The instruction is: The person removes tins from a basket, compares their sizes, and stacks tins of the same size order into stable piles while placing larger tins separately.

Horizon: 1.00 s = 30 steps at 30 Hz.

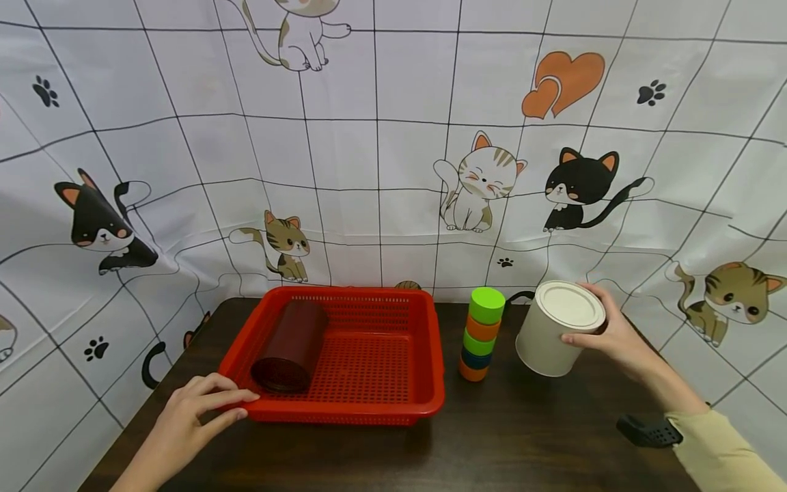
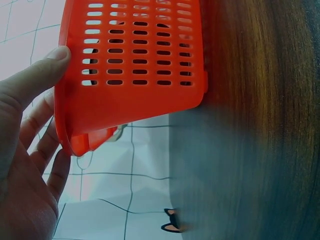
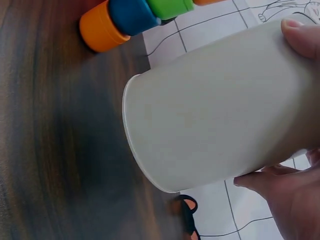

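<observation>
My left hand [image 1: 187,420] is at the near left corner of a red plastic basket [image 1: 344,410], thumb and fingers on either side of its rim. The left wrist view shows the thumb on the rim of the slotted basket wall [image 2: 140,70]. Inside the basket, along its left side, lies a dark brown roll [image 1: 295,342]. On the right, my right hand [image 1: 615,335] grips a cream-white lidded can [image 1: 547,342] near its top. The can leans to one side, its bottom edge [image 3: 132,130] close over the dark table in the right wrist view.
A stack of green, orange and blue cups [image 1: 479,342] stands between basket and can. The dark wooden table [image 1: 492,437] meets a cat-print sheet [image 1: 381,171] at the back and sides. A black strap [image 1: 648,432] shows by the right sleeve.
</observation>
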{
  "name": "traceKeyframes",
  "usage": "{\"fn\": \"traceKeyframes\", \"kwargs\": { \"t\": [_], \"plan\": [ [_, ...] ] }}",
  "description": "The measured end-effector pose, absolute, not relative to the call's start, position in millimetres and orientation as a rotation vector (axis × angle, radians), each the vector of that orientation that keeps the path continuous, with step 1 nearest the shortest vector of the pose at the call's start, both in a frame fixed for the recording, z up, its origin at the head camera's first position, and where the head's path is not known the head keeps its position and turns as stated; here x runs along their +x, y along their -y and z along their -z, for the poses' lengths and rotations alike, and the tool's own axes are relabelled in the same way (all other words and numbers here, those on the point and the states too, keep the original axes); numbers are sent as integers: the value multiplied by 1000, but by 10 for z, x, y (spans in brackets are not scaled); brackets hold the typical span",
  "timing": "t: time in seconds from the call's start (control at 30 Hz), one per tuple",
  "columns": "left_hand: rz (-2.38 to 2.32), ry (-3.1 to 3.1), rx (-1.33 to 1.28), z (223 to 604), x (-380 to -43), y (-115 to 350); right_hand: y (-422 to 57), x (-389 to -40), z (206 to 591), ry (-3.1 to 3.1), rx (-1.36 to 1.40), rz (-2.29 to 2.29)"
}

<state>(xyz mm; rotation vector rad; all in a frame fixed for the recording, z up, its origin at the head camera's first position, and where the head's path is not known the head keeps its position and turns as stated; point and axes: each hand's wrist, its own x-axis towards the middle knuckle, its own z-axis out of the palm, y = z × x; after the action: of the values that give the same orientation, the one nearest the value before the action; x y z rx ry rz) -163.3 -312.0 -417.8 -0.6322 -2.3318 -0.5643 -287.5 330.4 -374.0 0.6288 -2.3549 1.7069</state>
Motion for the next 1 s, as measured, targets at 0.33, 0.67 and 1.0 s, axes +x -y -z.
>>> {"fn": "traceKeyframes", "kwargs": {
  "t": [0.33,0.67,1.0],
  "plan": [
    [550,2366,-587,4182,-1618,3105,-3357,-2885,3892,2450,615,-1613],
    [548,2350,-609,4167,-1628,3108,-3337,-2831,4012,2516,556,-1614],
    [536,2372,-581,4154,-1613,3094,-3335,-2794,4096,2502,586,-1690]
  ]
}}
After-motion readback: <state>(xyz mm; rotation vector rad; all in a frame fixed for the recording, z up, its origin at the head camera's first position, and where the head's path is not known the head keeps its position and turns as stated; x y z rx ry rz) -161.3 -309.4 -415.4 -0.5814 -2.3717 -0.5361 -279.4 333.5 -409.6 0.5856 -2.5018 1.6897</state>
